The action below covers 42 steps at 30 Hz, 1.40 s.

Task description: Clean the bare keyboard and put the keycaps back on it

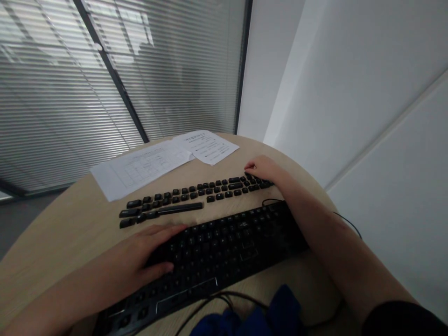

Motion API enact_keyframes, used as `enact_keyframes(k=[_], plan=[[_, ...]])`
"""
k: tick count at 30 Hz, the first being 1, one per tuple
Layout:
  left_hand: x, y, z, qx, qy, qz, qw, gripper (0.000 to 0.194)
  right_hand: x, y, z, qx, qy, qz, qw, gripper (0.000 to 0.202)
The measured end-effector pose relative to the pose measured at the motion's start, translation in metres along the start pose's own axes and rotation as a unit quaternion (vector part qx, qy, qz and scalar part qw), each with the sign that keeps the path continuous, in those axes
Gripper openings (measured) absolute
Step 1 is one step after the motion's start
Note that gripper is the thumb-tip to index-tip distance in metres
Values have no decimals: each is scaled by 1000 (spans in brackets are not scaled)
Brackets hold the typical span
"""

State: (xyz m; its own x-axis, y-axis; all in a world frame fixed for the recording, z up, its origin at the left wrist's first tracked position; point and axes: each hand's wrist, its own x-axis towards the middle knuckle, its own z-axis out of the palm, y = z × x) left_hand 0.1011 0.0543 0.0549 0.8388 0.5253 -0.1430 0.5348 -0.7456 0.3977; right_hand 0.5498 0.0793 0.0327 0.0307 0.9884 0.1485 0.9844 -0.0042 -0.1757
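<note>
A black keyboard (224, 247) lies slanted on the round wooden table, with many of its key positions bare. My left hand (150, 252) rests on its left part, thumb and fingers apart. Beyond the keyboard, loose black keycaps (182, 196) stand in rows, with a long space bar (180, 208) among them. My right hand (261, 168) is at the right end of these rows, fingers bent together at the keycaps there. What its fingertips hold, if anything, is too small to make out.
Two printed sheets (147, 165) (210, 147) lie on the table (52, 233) behind the keycaps. A black cable (224, 295) and blue cloth (252, 317) are at the near edge. Window blinds (182, 70) and a white wall (378, 93) stand beyond.
</note>
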Motion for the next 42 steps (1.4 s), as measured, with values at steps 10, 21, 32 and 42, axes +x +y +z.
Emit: enact_keyframes(k=[10, 21, 32, 42], plan=[[0, -4, 3, -6, 31, 15, 999, 63, 0, -7, 6, -11, 4, -13, 1000, 22], [0, -5, 2, 4, 32, 16, 999, 63, -4, -25, -25, 1, 59, -5, 998, 29], [6, -14, 10, -6, 6, 35, 999, 65, -100, -107, -131, 32, 173, -80, 981, 20], [6, -10, 16, -22, 64, 43, 997, 61, -219, -93, -32, 88, 107, 112, 984, 16]])
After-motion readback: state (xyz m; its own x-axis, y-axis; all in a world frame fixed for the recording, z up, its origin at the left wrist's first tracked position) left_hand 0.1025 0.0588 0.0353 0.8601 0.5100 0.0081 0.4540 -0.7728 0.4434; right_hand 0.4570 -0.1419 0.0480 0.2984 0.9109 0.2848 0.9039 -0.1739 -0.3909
